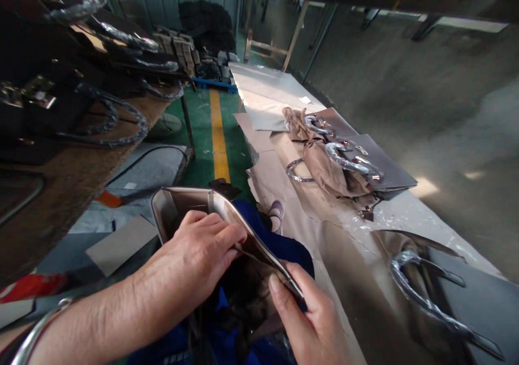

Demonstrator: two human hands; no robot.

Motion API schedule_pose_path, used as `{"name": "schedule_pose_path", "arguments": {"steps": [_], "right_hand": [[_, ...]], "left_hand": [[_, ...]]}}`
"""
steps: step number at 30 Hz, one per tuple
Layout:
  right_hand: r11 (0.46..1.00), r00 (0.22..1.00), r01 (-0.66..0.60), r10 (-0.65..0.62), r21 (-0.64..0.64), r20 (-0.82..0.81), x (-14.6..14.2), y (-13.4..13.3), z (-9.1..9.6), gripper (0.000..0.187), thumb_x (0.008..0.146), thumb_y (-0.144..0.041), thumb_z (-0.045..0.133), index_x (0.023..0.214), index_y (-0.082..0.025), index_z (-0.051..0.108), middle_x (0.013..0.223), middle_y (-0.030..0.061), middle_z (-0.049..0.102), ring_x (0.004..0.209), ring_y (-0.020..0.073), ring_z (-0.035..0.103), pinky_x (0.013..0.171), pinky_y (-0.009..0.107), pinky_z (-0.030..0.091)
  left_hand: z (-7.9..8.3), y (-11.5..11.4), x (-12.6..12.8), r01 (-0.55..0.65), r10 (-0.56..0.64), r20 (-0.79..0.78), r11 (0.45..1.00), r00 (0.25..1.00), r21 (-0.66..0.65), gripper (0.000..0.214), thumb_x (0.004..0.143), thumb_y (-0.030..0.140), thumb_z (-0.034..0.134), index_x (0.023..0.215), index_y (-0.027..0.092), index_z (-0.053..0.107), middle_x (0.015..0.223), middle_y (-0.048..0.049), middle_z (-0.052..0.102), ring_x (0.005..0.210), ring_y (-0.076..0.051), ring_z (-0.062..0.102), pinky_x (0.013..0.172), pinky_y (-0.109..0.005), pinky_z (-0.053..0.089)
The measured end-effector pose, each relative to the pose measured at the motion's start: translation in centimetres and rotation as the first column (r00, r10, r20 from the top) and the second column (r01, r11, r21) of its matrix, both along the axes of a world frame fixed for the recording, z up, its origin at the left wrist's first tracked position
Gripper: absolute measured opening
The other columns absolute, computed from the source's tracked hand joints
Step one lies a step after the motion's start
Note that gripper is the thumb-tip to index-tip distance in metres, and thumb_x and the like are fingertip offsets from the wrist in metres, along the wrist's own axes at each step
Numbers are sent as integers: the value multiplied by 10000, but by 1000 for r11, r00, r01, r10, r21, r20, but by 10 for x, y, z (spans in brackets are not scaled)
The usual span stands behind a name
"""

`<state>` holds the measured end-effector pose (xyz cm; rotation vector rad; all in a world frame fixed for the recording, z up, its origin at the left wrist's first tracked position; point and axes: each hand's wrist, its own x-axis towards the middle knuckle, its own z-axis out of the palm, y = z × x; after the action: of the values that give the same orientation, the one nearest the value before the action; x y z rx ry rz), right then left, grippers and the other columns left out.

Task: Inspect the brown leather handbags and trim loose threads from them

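Note:
An open handbag (227, 208) with a pale rim and a brown lining is held over my lap. My left hand (203, 251) reaches across its opening, with thumb and fingers pinched on the thin edge of the lining (259, 260) inside. Near the bag's right end, my right hand (310, 313) is closed on the rim, its thumb on the inner side and its fingers outside. The lower part of the bag is dark and partly hidden by my hands and forearm.
On the right table (271, 176) lie brown handbags (328, 165) with plastic-wrapped handles, and a grey bag (478, 294) nearer me. Black bags (52, 100) crowd the left bench (133, 121). A yellow floor line (219, 132) runs between them. A flat grey piece (121, 244) lies at left.

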<state>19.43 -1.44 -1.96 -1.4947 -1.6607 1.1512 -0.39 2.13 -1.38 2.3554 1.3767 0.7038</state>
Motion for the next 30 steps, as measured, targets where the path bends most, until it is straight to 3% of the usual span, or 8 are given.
{"name": "schedule_pose_path", "arguments": {"steps": [8,13,17,19,23,26,30], "right_hand": [[996,1000,-7,6,-86,-2,10,9,0,335,855,-430,499,1014,-178,652,863,48,692,804,186,642,706,217,522],[981,996,-84,89,-172,19,24,15,3,321,867,-384,501,1091,-197,635,965,44,689,885,193,638,785,268,513],[971,993,-114,119,-212,14,34,17,1,290,863,-299,524,1131,-253,623,1040,15,678,973,201,618,855,313,491],[969,993,-111,115,-223,6,38,17,-2,310,850,-282,544,1151,-265,616,1037,1,677,992,205,608,873,322,479],[964,992,-112,121,-242,22,43,14,-8,326,838,-284,562,1159,-257,612,965,-16,683,924,187,615,825,285,483],[973,993,-95,108,-211,52,44,11,-10,282,866,-282,513,1118,-226,628,907,-6,674,872,172,606,777,251,475],[991,981,-81,98,-107,169,43,10,-11,262,894,-325,445,856,-170,653,685,-16,588,656,124,542,600,197,431]], "left_hand": [[2,5,2,188,-191,-47,981,980,-53,256,896,226,453,650,183,511,643,31,533,625,-139,445,640,-301,263],[-2,15,13,164,-158,-58,979,986,124,263,885,210,437,645,185,542,677,6,542,663,-157,449,639,-316,277],[-15,24,23,92,-91,-14,961,996,260,222,852,232,509,661,220,620,1017,-1,619,970,-211,496,826,-375,318],[-27,28,28,86,-91,1,953,996,290,192,846,251,539,677,229,626,1147,24,609,1128,-226,451,950,-418,265],[-48,33,34,91,-112,54,948,992,305,190,872,309,527,720,239,617,1091,49,661,1152,-191,475,1050,-454,153],[-54,35,35,111,-128,51,960,990,255,122,853,310,565,768,270,642,1118,58,650,1156,-191,477,1046,-446,187],[-55,35,37,119,-134,67,973,989,198,115,860,270,556,817,284,661,1148,42,629,1173,-196,457,1047,-448,229]]}}
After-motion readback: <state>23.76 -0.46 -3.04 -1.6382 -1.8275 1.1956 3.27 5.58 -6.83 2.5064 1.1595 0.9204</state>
